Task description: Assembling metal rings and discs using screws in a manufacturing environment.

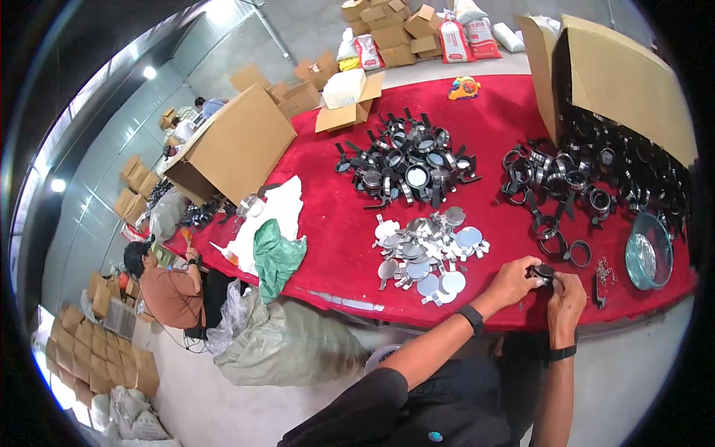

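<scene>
At the table's near edge, my left hand (512, 283) and my right hand (567, 302) close around a small black round fitting (544, 273). Fingers of both hands cover much of it. Just to the left lies a pile of silver discs with small tabs (424, 253). Loose black rings with short handles (547, 227) lie beyond my hands. To the right are some tiny metal pieces (606, 272), a narrow dark part (600, 292) and a clear glass bowl (639, 261) with small shiny pieces inside.
A heap of black-handled rings with discs (417, 160) sits mid-table on red cloth (328, 201). An open carton (622, 74) stands at right, spilling black rings. Far left are another carton (238, 141), green cloth (277, 252) and a seated person (170, 287); a stuffed sack (287, 346) stands below.
</scene>
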